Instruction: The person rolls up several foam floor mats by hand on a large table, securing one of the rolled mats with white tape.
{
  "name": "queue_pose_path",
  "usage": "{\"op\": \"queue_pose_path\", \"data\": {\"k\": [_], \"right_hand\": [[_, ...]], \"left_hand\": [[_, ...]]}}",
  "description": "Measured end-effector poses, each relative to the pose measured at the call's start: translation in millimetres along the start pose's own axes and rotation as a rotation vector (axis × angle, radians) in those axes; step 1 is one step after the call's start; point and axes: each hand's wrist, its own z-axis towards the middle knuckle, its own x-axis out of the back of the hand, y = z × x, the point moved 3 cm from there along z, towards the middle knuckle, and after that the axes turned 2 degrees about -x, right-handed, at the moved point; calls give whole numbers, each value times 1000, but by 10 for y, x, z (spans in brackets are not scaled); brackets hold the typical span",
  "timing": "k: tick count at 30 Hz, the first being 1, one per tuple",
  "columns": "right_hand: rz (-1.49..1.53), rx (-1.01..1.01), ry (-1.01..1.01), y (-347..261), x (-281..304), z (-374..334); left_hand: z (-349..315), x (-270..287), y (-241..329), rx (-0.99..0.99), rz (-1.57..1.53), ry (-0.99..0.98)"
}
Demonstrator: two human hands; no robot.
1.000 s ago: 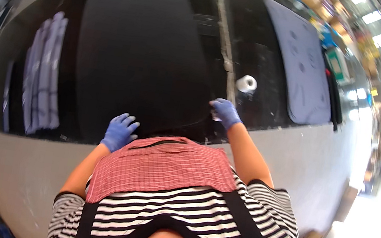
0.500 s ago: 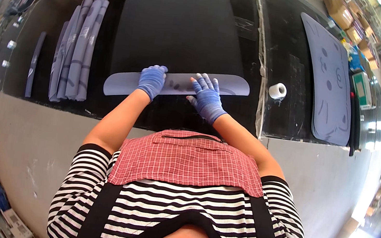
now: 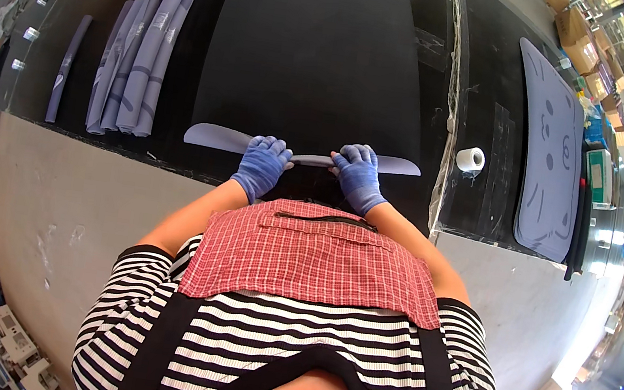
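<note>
A large mat [image 3: 320,52] lies black side up in front of me. Its near edge is curled over into a narrow strip [image 3: 216,136] that shows a grey-purple face. My left hand [image 3: 263,166], in a blue knit glove, is closed on this curled edge left of its middle. Gloved alike, my right hand [image 3: 359,174] grips it a short way to the right. Between the hands the strip is tightly bent, while its two ends flare wider. The fingertips are partly hidden behind the curl.
Several rolled grey-purple mats [image 3: 146,52] lie at left, with one thin roll [image 3: 68,69] farther out. Right of a table seam stand a white tape roll [image 3: 470,160] and flat printed mats [image 3: 552,157]. The table's near edge [image 3: 165,165] runs before me.
The curled strip has become narrower and tighter between my hands. My right hand has gone from spread fingers on the strip to gripping it. The view has shifted slightly.
</note>
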Motion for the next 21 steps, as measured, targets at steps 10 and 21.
{"op": "queue_pose_path", "data": {"k": [10,21], "right_hand": [[-138,-181,-178,291,223,110],[-89,-273,-226,774,257,36]], "left_hand": [[320,104,-166,392,-307,-349],[-328,103,-778,399,36,-249]]}}
